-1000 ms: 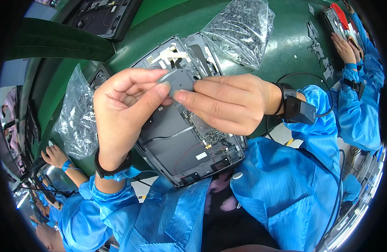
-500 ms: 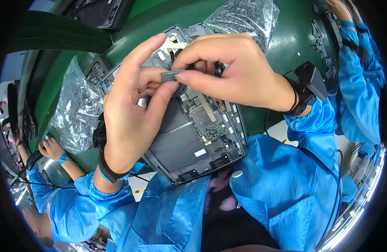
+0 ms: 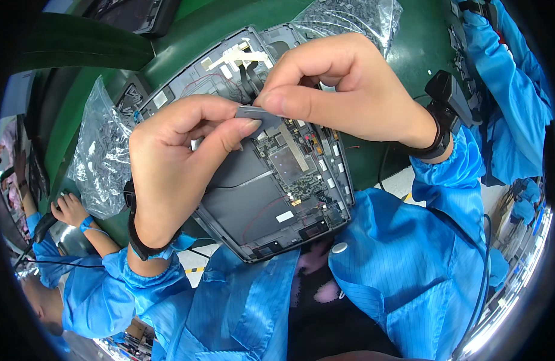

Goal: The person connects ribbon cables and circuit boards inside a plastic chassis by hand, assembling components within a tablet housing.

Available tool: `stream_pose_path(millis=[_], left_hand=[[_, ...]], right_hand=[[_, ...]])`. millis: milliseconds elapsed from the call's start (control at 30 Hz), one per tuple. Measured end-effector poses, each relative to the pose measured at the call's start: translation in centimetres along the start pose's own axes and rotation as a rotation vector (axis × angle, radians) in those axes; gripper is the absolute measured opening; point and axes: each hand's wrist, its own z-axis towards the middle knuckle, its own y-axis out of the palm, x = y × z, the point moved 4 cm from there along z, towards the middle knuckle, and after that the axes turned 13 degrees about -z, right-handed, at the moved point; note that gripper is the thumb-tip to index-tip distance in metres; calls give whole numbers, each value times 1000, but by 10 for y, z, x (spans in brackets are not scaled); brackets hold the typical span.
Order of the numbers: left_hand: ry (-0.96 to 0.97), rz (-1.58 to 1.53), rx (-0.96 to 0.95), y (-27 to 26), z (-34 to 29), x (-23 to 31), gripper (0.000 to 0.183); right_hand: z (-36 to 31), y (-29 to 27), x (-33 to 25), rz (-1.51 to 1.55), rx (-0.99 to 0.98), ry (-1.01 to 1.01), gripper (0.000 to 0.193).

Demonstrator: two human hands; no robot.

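Note:
A small flat grey part (image 3: 256, 114) is held up between my two hands. The thumb and index finger of my left hand (image 3: 169, 153) pinch its left end. At the right end, the thumb and bent index finger of my right hand (image 3: 362, 90) close on it; the fingertips partly hide the grip. Beneath both hands lies an opened flat device housing (image 3: 235, 210), dark grey, tilted on the table. It holds a circuit board (image 3: 289, 159) with a silver shield, thin red wires and white labels. White and black pieces show at its far end.
On the green table (image 3: 193, 30), a clear bag of small grey parts (image 3: 350, 21) lies behind, another clear bag (image 3: 100, 156) at left. A dark housing (image 3: 136, 15) sits at the far left. Co-workers' blue sleeves (image 3: 506, 108) and a hand (image 3: 70, 209) appear at the sides.
The grey part has tipped to show more of its flat face. My left index finger has come down onto it from being raised. The right co-worker's hand has gone from sight.

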Motion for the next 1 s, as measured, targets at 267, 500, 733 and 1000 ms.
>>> stream_pose_path(millis=[267,500,733,1000], left_hand=[[-36,-56,-48,-1,2,0,12],[1,-25,-53,0,2,-1,12],[385,241,-169,0,3,5,15],[501,375,-155,3,1,15,18]], right_hand=[[-1,-1,0,4,-60,64,11],[-3,2,3,28,-82,64,13],[-9,2,-14,-187,13,-22,6],[-16,3,-19,-309,127,-167,7]])
